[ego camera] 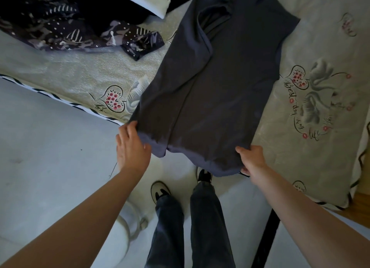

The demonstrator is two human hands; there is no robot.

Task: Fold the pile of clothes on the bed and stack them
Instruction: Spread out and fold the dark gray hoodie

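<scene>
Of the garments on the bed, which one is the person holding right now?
The plain dark grey shirt, spread flat; both the left hand and right hand hold its hem. The patterned navy garment lies crumpled and untouched, far left.

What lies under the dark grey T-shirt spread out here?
The dark grey T-shirt lies on the beige printed bedsheet; its hem overhangs the bed edge, held by the left hand and right hand. Anything beneath it is covered.
</scene>
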